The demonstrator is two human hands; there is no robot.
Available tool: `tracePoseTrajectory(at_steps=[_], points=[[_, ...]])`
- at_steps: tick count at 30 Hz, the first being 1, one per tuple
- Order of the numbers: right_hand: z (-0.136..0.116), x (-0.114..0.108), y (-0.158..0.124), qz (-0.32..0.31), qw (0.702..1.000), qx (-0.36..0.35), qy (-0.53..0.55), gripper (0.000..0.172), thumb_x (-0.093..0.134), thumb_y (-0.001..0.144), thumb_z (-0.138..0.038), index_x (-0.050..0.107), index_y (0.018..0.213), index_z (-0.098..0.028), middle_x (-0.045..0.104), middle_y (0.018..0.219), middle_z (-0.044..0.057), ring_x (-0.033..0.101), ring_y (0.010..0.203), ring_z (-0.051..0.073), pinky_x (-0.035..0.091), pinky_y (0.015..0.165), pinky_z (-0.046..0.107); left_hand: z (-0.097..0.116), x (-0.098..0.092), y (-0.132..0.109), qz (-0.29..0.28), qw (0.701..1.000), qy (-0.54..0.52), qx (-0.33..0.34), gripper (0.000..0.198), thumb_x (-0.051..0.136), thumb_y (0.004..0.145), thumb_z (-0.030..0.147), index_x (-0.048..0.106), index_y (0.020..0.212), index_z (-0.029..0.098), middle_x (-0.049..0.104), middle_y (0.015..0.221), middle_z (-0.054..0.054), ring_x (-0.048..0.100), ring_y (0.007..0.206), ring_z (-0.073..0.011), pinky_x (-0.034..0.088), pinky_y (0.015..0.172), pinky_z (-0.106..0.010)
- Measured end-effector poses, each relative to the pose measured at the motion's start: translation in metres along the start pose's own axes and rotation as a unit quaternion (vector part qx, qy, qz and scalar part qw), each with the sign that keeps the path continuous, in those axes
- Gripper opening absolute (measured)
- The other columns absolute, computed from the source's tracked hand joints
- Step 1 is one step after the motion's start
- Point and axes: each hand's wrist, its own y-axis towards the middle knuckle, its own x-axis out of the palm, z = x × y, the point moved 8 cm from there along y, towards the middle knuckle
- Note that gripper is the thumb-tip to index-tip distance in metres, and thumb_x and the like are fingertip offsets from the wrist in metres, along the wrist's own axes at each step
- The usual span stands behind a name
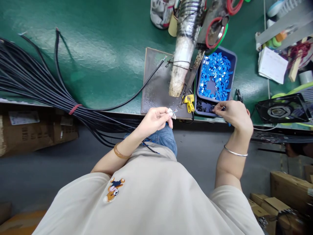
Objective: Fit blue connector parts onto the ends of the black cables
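Note:
My left hand (pixel 154 119) is closed at the near edge of the green bench (pixel 97 55), pinching the stripped end of a cable (pixel 173 113) with bare wire tips showing. My right hand (pixel 234 114) is closed at the front of a dark blue tray (pixel 232 58), fingers pinching something thin and wire-like that I cannot make out. The tray holds several small blue parts (pixel 215 73). A single black cable (pixel 137 94) runs from the left across a dark metal plate (pixel 156 85).
A thick bundle of black cables (pixel 36 81), tied with a red band, lies left. A foil-wrapped nozzle (pixel 182 55) hangs over the plate, yellow clip (pixel 189 101) below it. A black fan (pixel 278 111) sits right. Tape rolls, papers behind. Cardboard boxes (pixel 288 189) on the floor.

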Motion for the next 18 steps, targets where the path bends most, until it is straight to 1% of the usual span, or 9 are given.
tracePoseTrajectory(at_steps=[3,6,8,10,11,12,14,16,18], points=[[0.003,0.002,-0.001,-0.016,1.000,0.002,0.003,0.008,0.064,0.078,-0.021,0.070,0.072,-0.021,0.071,0.073,0.006,0.055,0.063,0.013,0.034,0.065,0.030,0.000,0.000,0.000,-0.009,1.000,0.011,0.000,0.038,0.073,0.080,0.050,0.061,0.076,0.014,0.068,0.061,-0.005,0.034,0.033,-0.0021,0.019,0.034,-0.021],[0.009,0.006,-0.001,-0.004,1.000,0.016,0.011,0.011,0.062,0.079,-0.024,0.072,0.075,-0.020,0.072,0.074,0.005,0.057,0.061,0.013,0.036,0.063,0.028,-0.003,0.000,0.000,-0.007,0.999,0.030,0.006,0.034,0.070,0.083,0.046,0.058,0.079,0.014,0.067,0.060,-0.004,0.034,0.033,-0.0019,0.021,0.034,-0.020],[0.013,0.008,-0.002,0.015,0.999,0.027,0.018,0.011,0.064,0.080,-0.025,0.073,0.078,-0.019,0.073,0.075,0.005,0.059,0.061,0.015,0.036,0.062,0.029,-0.004,-0.002,-0.001,0.017,0.998,0.060,0.032,0.026,0.067,0.086,0.039,0.055,0.084,0.016,0.066,0.062,-0.001,0.038,0.036,-0.0029,0.027,0.037,-0.019],[0.016,0.009,-0.003,0.040,0.998,0.031,0.026,0.012,0.065,0.079,-0.026,0.074,0.082,-0.018,0.074,0.078,0.006,0.061,0.064,0.018,0.036,0.062,0.030,0.001,-0.005,-0.005,0.066,0.986,0.124,0.092,0.017,0.067,0.086,0.029,0.054,0.088,0.017,0.066,0.066,0.001,0.048,0.046,-0.0049,0.036,0.045,-0.017],[0.016,0.009,-0.004,0.051,0.998,0.030,0.030,0.013,0.065,0.080,-0.027,0.074,0.082,-0.018,0.075,0.080,0.006,0.061,0.066,0.019,0.036,0.062,0.031,0.006,-0.005,-0.008,0.093,0.971,0.171,0.136,0.013,0.067,0.085,0.024,0.055,0.088,0.017,0.065,0.068,0.002,0.051,0.051,-0.0055,0.040,0.049,-0.017],[0.015,0.009,-0.005,0.063,0.997,0.029,0.033,0.014,0.065,0.081,-0.029,0.074,0.083,-0.019,0.075,0.082,0.007,0.062,0.067,0.020,0.037,0.062,0.031,0.012,-0.004,-0.012,0.116,0.950,0.225,0.185,0.009,0.067,0.085,0.019,0.058,0.087,0.017,0.064,0.069,0.002,0.053,0.055,-0.0057,0.041,0.053,-0.018],[0.013,0.007,-0.007,0.081,0.996,0.026,0.040,0.016,0.063,0.083,-0.031,0.074,0.084,-0.019,0.076,0.084,0.007,0.063,0.069,0.021,0.037,0.063,0.032,0.022,0.005,-0.022,0.139,0.893,0.317,0.288,0.004,0.065,0.085,0.012,0.063,0.083,0.016,0.064,0.072,0.001,0.053,0.059,-0.0063,0.042,0.057,-0.018],[0.010,0.006,-0.008,0.088,0.995,0.024,0.047,0.016,0.062,0.084,-0.032,0.074,0.084,-0.020,0.076,0.084,0.006,0.064,0.070,0.021,0.037,0.064,0.032,0.029,0.014,-0.031,0.142,0.845,0.359,0.371,0.009,0.063,0.086,0.008,0.067,0.083,0.015,0.067,0.076,-0.001,0.057,0.064,-0.0083,0.045,0.061,-0.020],[0.008,0.005,-0.009,0.087,0.995,0.022,0.053,0.016,0.063,0.084,-0.032,0.074,0.083,-0.020,0.075,0.082,0.006,0.064,0.070,0.021,0.037,0.064,0.032,0.034,0.019,-0.038,0.153,0.808,0.374,0.429,0.009,0.064,0.086,0.007,0.068,0.085,0.014,0.070,0.079,-0.005,0.062,0.071,-0.0113,0.049,0.067,-0.022]])
